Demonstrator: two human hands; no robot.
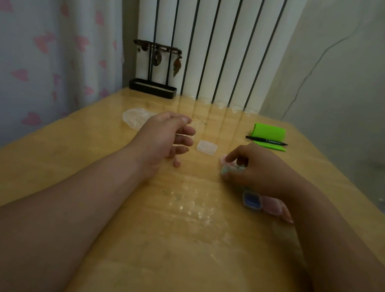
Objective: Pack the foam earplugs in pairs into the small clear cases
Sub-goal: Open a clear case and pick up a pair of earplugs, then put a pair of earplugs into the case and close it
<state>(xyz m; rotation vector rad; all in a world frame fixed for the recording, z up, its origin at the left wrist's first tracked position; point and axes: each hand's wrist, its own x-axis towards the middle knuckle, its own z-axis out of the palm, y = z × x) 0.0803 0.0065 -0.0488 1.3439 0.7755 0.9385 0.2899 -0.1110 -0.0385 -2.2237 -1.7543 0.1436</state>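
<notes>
forearms reach in from the near edge over a glossy wooden table point(176, 250). nearest on the right side, a small clear case with blue contents point(252, 200) sits just beside the right wrist, with a pinkish clear bag point(275, 205) touching it and partly hidden under the arm. the right hand point(255, 169) rests knuckles up on the table, its fingers curled down over a small cluster of pale green and pink foam earplugs point(228, 167); whether it actually grips one i cannot tell. the left hand point(164, 138) hovers a little farther on, its fingers loosely bent and partly spread, and something clear seems to show between them, too faint to name. between the two hands, slightly beyond them, an empty small clear case point(207, 147) lies flat on the table, apart from both hands. behind the left hand lies a crumpled clear plastic bag point(135, 118). farther right, a black pen point(266, 141) lies across a green notepad point(269, 135). at the far edge stands a black jewellery stand point(155, 71) with hanging pieces, against a white ribbed radiator point(208, 41).
</notes>
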